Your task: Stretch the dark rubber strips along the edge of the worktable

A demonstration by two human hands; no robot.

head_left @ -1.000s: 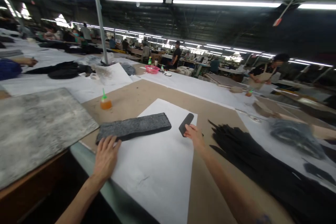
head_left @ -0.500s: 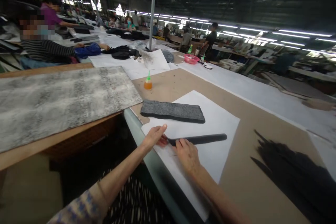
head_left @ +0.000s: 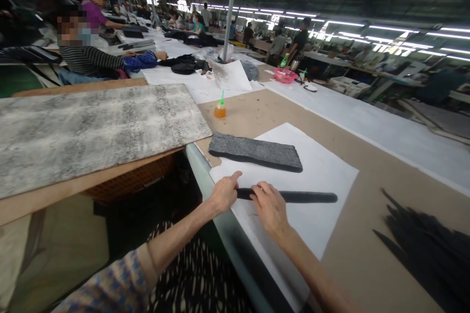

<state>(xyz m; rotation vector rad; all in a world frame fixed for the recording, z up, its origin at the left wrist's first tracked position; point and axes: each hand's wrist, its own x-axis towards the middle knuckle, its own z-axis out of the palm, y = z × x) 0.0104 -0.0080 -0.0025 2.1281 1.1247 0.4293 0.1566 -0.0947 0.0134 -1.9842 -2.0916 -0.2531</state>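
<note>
A narrow dark fabric strip point(head_left: 308, 197) lies straight across a white paper sheet point(head_left: 326, 225). At its left end my left hand point(head_left: 224, 192) is closed, thumb on top and the other fingers mostly hidden. A short way to the right, my right hand point(head_left: 270, 205) has its bent fingers on the same strip, pinching or pressing it near that end. Just beyond both hands is a flat stack of grey fabric strips point(head_left: 257, 151), partly on the paper and touched by neither hand.
A bottle of orange liquid point(head_left: 220, 108) with a green tip stands behind the stack. To the right lies a pile of dark strips point(head_left: 422, 239) on the brown tabletop point(head_left: 360, 244). A mottled board point(head_left: 110, 127) adjoins on the left. A co-worker in striped sleeves point(head_left: 99, 56) sits beyond it.
The camera view has shifted, so the scene sits further right. The strip's far end now lies straighter. My right hand's fingers have lifted slightly and reach across the strip; my left remains at its end.
</note>
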